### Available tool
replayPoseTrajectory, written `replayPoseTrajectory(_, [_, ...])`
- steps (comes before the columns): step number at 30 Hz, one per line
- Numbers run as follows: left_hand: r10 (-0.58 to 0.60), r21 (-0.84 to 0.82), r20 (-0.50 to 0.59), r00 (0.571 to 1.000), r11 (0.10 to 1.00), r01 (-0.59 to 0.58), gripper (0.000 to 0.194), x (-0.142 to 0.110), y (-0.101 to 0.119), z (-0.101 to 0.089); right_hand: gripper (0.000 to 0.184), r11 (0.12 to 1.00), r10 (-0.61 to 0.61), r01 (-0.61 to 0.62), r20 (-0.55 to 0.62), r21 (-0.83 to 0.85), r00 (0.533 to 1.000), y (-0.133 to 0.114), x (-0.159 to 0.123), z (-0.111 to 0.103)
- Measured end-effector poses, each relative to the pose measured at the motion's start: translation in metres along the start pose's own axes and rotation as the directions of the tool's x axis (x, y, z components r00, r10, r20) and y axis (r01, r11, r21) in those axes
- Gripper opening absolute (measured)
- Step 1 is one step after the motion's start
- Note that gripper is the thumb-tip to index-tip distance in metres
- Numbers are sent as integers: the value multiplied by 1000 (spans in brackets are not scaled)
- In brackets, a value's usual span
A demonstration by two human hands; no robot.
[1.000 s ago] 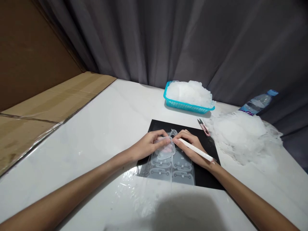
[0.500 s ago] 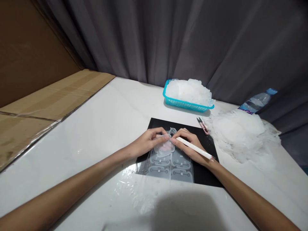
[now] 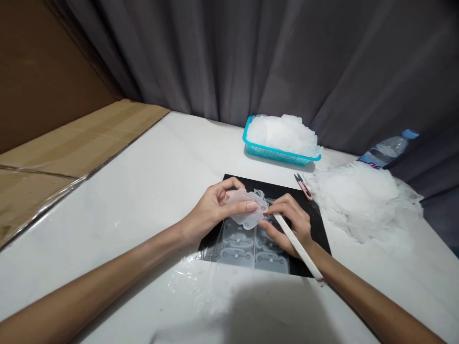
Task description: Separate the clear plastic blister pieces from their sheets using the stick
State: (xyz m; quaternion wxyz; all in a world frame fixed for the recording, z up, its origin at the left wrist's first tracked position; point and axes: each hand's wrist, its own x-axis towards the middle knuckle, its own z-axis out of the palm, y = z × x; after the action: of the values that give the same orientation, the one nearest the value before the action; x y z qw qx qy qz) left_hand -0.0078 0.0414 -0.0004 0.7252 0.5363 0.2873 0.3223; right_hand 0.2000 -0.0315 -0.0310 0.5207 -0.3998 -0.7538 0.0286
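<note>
My left hand [image 3: 218, 203] pinches a thin, translucent, wavy-edged piece of soft plastic [image 3: 247, 217] between thumb and fingers. To its right, my right hand [image 3: 290, 222] holds a slim white pen-shaped tool [image 3: 297, 248], which slants back towards the wrist; its tip is hidden by the fingers. The right thumb and fingertips are close to the piece's right edge. Beneath both hands lies a clear sheet with rounded grey shapes [image 3: 234, 255], on a black mat [image 3: 304, 270].
Behind the mat, a turquoise basket [image 3: 279, 155] is heaped with translucent pieces. Pink-handled thread snips [image 3: 304, 187] lie beside a pile of filmy white scraps [image 3: 362, 200] on the right. A water bottle [image 3: 387, 150] lies behind that pile. Cardboard [image 3: 64, 136] borders the table's left.
The right hand has drawn slightly right and its fingers have spread, with the white tool now steeper. The left hand has turned the piece so more of its face shows.
</note>
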Motion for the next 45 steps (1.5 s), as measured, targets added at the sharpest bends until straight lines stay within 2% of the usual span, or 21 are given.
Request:
replayPoseTrajectory(5, [39,-22,26,999,999,-38,44,-1,1,3,17,988,-96,86,-69,-130,993,-4,-2,3])
replayPoseTrajectory(9, [83,-31,71,994,996,-81,45,-1,-1,3,18,986,-87,75,-76,-147,993,-6,-2,3])
replayPoseTrajectory(21, [99,5,113,989,995,-101,39,1,-6,-1,21,976,-100,79,-96,-203,990,-11,-4,-1])
replayPoseTrajectory(26, [120,156,172,978,977,-148,30,4,-7,-6,20,976,-99,80,-85,-204,991,-10,-3,-1])
replayPoseTrajectory(29, [146,340,210,967,916,-212,22,4,-5,-7,20,972,-104,86,-75,-217,992,-10,-3,-1])
replayPoseTrajectory(31, [147,406,225,963,885,-229,20,3,-4,-8,20,972,-104,88,-63,-219,993,-9,-4,-1])
replayPoseTrajectory(39, [168,461,199,965,853,-244,20,1,1,-6,26,986,-43,29,-80,-166,996,-2,-9,2])
replayPoseTrajectory(45, [194,453,119,974,862,-227,21,4,0,-7,33,976,96,-111,-88,-187,991,1,-9,2])
